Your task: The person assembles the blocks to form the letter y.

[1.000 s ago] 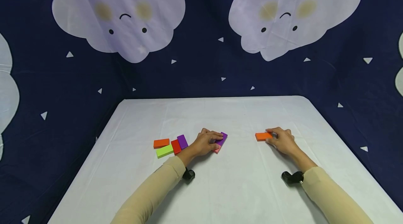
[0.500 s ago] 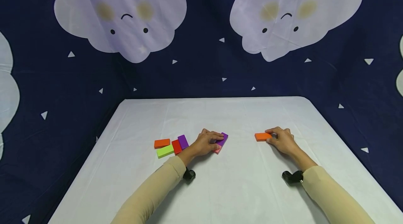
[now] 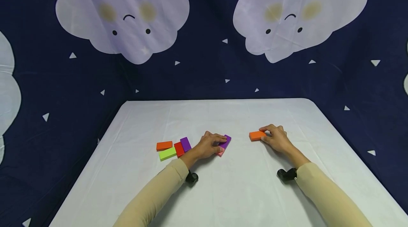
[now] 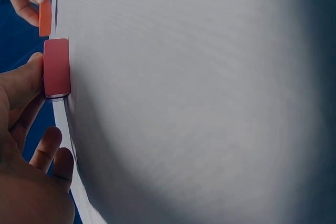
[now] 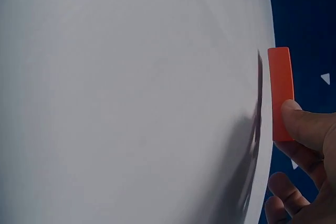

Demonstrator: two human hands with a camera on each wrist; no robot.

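Table (image 3: pixel 229 191) carries all blocks within reach of both hands. Left hand (image 3: pixel 207 145): positioned left of table centre, grip closed by thumb and fingers on a purple block (image 3: pixel 226 141) and a pink block (image 3: pixel 220 152). Pink lies at the near end, purple at the far end; the pair is set diagonally. Whether the two are joined cannot be told. In the left wrist view, the pink face is turned to the camera, a thin purple edge shows at its lower end, and two lower fingers curl free of the blocks.

Right hand (image 3: pixel 276 137): positioned right of centre, grip narrowed to the block's thickness, thumb and finger pinching an orange block (image 3: pixel 255 135) at its right end. The free end points left, toward the purple block, well apart from it. In the right wrist view, the block stands apart from its shadow; two other fingers hang bent beside it.

Left group, beside the left forearm: second orange block (image 3: pixel 164 146) at the rear left, lime block (image 3: pixel 167 154) in front of it, red block (image 3: pixel 179 149) at the lime end, second purple block (image 3: pixel 185 144) alongside red.
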